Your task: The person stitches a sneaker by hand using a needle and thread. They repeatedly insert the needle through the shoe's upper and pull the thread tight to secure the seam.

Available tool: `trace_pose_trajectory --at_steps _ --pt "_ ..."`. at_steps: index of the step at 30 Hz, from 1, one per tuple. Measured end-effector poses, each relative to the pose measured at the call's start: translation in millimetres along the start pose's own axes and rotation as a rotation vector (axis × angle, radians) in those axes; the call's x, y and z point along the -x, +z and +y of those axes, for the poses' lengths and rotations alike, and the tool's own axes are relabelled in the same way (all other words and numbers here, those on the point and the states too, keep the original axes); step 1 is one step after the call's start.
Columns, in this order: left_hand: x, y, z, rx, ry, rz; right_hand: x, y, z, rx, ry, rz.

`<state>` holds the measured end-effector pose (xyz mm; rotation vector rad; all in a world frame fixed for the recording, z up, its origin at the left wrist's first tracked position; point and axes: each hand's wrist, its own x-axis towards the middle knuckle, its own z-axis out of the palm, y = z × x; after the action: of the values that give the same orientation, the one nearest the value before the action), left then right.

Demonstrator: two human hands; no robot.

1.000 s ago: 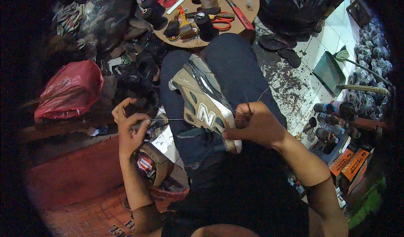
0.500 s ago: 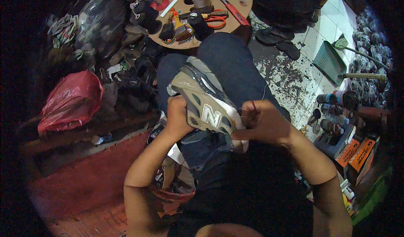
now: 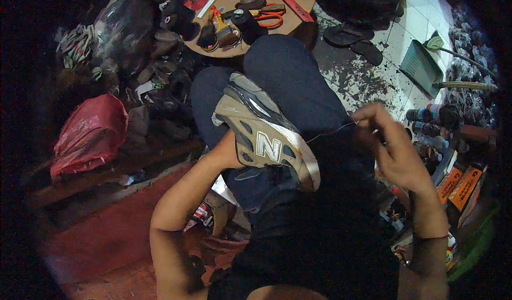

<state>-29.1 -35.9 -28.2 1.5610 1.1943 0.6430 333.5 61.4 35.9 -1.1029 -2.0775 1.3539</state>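
Beige shoe; left hand mostly behind, cannot tell grip; right hand pinching thread.

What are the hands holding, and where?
Right hand: thread, pinched at fingertips, away from the shoe. Left hand: mostly hidden by the shoe; hold unclear.

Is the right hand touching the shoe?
Apart: the head view shows a clear gap between the right hand and the shoe, with dark trousers visible between.
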Motion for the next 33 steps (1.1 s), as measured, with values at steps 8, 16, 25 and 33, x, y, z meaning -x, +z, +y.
trace_pose_trajectory --at_steps 8,16,25,33 --pt "6.0 3.5 -11.0 0.021 0.006 0.025 -3.2 18.0 -24.3 0.317 -0.175 -0.426" --pt "4.7 7.0 -7.6 0.022 -0.017 0.041 -2.9 17.2 -42.9 0.363 -0.185 -0.375" --pt "0.0 15.1 -5.4 -0.098 0.024 0.022 -56.5 -8.4 -79.5 0.739 -0.408 -0.667" --pt "-0.7 17.2 -11.6 -0.049 -0.054 0.028 -87.7 3.7 -93.7 0.724 -0.44 -0.789"
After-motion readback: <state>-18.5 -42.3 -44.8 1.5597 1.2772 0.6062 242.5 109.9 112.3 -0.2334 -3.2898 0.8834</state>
